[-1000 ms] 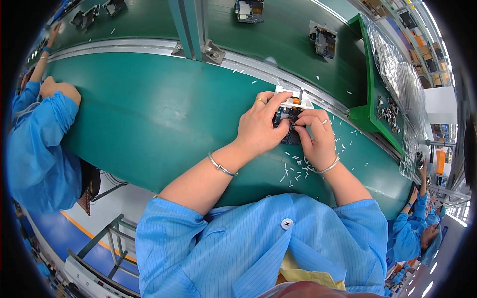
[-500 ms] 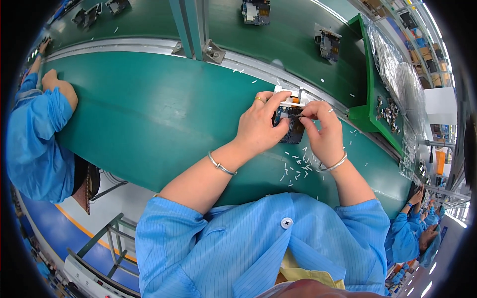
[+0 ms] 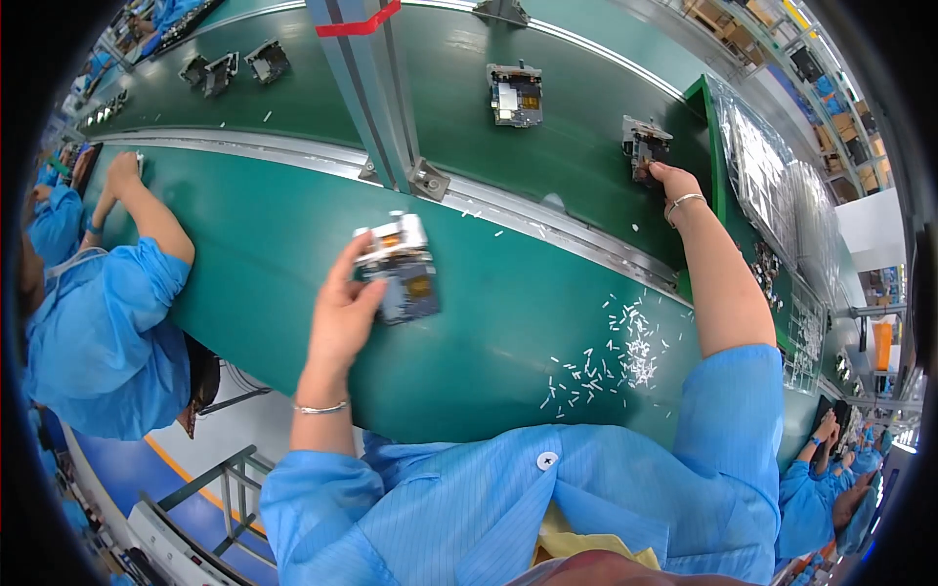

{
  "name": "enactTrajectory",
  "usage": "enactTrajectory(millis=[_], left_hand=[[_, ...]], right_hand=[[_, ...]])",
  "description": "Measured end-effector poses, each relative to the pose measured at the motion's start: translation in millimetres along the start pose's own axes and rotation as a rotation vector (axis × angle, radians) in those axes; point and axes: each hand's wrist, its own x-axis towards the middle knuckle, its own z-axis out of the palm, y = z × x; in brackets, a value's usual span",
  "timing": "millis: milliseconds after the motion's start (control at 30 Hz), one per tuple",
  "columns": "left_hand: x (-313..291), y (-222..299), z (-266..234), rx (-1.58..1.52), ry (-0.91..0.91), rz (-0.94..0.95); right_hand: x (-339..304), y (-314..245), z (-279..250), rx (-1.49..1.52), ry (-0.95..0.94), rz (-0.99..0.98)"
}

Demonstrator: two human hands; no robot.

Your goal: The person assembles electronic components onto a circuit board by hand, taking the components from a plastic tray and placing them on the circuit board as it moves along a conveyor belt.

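My left hand [image 3: 344,311] grips a dark circuit board assembly [image 3: 408,293] by its left edge, thumb on the near face. A white plastic part sits across the assembly's far end; motion blurs it slightly. My right hand [image 3: 678,186] reaches far right over the raised side rail. Its fingertips pinch the near edge of a second circuit board assembly [image 3: 643,140], which sits on the dark green belt [image 3: 586,127]. Many small white strips [image 3: 635,352] lie scattered on the green worktop [image 3: 508,342] between my arms.
A metal post [image 3: 366,98] with red tape rises from the aluminium rail [image 3: 547,230]. Another board assembly [image 3: 515,96] rests on the belt, with several more at far left. A green bin [image 3: 711,156] holds clear plastic trays [image 3: 752,137]. A co-worker [image 3: 107,322] sits at left.
My left hand has carried the board assembly leftward, away from the white strips. My right hand has left that assembly and reached across the rail to another one on the belt.
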Motion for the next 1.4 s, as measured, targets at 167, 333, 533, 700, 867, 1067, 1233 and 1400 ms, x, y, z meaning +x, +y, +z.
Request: enactTrajectory(millis=[167, 333, 533, 700, 867, 1067, 1233, 1400], left_hand=[[-9.8, 10.1, -40.2, 0.744, 0.293, 0.394], [-6.0, 47.5, 51.8, 0.710, 0.263, 0.743], [12.3, 10.9, 145.5, 0.125, -0.298, 0.233], [2.0, -15.5, 140.7, 0.522, -0.488, 0.552], [-25.5, -14.3, 145.1, 0.384, -0.147, 0.621], [-50.6, 2.8, 137.0, 0.333, -0.345, 0.839], [-59.1, -7.3, 144.1, 0.161, -0.334, 0.587], [-57.6, -3.3, 143.9, 0.253, -0.358, 0.521]], right_hand=[[-23.8, -2.0, 5.0, 0.067, -0.011, 0.030], [-79.9, 29.3, 5.8, 0.262, -0.013, -0.160], [-246.3, 47.9, 17.9, 0.334, -0.303, -0.114], [-300.0, 79.8, 13.5, 0.124, -0.422, -0.343], [-299.1, 63.4, 10.8, -0.257, -0.197, -0.773], [-304.8, 47.5, 8.5, -0.139, -0.364, -0.872], [-308.1, 57.8, 13.5, 0.339, -0.546, -0.403], [-290.5, 58.2, 10.7, 0.064, -0.431, -0.707]])
